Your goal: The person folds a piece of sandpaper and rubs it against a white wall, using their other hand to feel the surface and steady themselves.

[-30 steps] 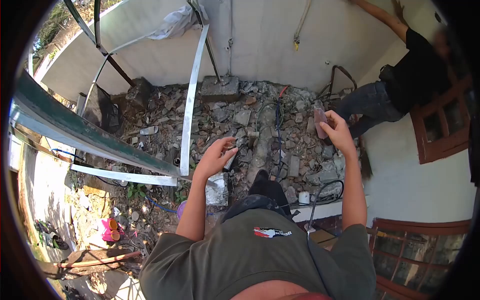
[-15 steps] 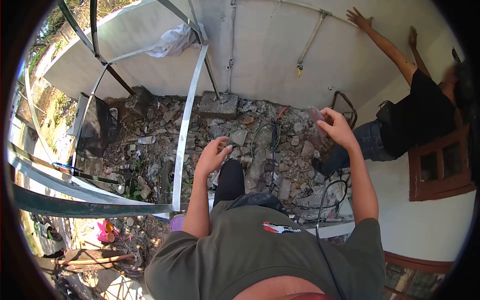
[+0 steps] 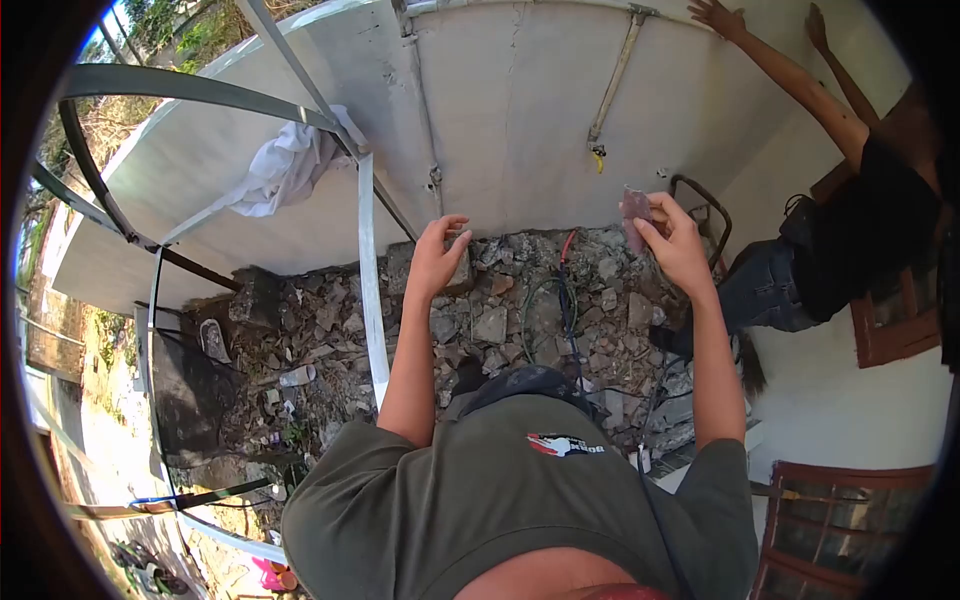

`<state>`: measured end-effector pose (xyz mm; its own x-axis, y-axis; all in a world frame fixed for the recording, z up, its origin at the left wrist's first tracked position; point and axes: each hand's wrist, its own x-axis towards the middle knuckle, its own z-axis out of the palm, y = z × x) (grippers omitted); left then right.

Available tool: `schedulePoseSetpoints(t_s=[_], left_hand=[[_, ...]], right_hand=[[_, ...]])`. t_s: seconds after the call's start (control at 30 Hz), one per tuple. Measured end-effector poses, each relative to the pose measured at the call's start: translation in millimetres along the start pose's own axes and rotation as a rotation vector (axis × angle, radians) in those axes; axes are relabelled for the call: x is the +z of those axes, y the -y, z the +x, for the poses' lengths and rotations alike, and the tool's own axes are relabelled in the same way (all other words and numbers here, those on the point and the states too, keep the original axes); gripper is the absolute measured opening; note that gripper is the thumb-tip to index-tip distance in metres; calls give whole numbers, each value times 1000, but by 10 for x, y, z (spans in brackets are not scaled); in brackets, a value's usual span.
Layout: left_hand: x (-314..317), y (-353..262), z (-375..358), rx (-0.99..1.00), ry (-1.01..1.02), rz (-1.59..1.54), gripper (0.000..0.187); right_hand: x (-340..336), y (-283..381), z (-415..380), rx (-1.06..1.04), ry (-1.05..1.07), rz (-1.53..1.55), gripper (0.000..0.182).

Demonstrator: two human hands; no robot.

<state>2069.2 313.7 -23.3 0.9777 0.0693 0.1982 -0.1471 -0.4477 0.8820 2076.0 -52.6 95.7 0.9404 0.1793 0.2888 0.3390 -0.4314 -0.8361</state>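
My right hand (image 3: 675, 242) is raised at the right of centre and pinches a flat, reddish-brown piece (image 3: 636, 218) between thumb and fingers. What the piece is made of cannot be told. Left of it, my left hand (image 3: 437, 255) is held up in front of the wall (image 3: 540, 140), fingers bent and apart, holding nothing. Under both hands lies rubble (image 3: 490, 325) of broken stones. A dark hose with a red end (image 3: 567, 245) runs across the stones between my arms.
A metal frame (image 3: 370, 270) stands at the left, with white cloth (image 3: 283, 172) hanging at it. On the right, another person (image 3: 850, 215) reaches both arms to the wall. A pipe with a yellow tap (image 3: 598, 158) runs down the wall. A brown window frame (image 3: 840, 530) is lower right.
The view has shifted, showing the wall lower and the frame differently. My left hand has risen from over the rubble to the wall's lower part. The piece stays in my right hand.
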Motion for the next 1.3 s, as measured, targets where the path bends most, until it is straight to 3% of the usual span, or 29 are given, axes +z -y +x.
schedulePoseSetpoints(t_s=[0.1, 0.27, 0.37, 0.5, 0.7, 0.77, 0.83, 0.9, 1.0, 1.13, 1.3], left_hand=[[-296, 170, 405, -61, -49, -93, 31], [-625, 499, 971, -138, 40, -88, 30], [-666, 482, 1203, -83, 30, -130, 29], [-626, 385, 1501, 36, 47, -56, 28], [-548, -314, 2050, 257, -94, 22, 23], [-506, -435, 2195, 304, -204, 58, 23], [-399, -483, 2357, 307, -262, 55, 23], [-232, -472, 2450, 276, -339, 78, 23], [115, -457, 2413, 182, -375, 40, 23], [455, -479, 2343, 53, -361, 39, 23], [465, -947, 2724, 85, -374, 133, 27]], right_hand=[[485, 152, 542, 143, 180, -9, 22], [677, 296, 1306, 175, 228, -159, 16], [643, 196, 1723, 31, 170, -226, 15], [456, 323, 2469, -244, -73, -420, 18], [-5, 593, 3848, -516, -384, -393, 17], [-124, 664, 4144, -577, -473, -513, 26], [-223, 673, 4417, -573, -439, -529, 34], [-315, 622, 4760, -873, -424, -508, 36], [-566, 604, 5172, -1044, -403, -573, 49], [-872, 790, 5591, -1122, -513, -641, 42], [-968, 869, 6051, -1170, -675, -596, 38]])
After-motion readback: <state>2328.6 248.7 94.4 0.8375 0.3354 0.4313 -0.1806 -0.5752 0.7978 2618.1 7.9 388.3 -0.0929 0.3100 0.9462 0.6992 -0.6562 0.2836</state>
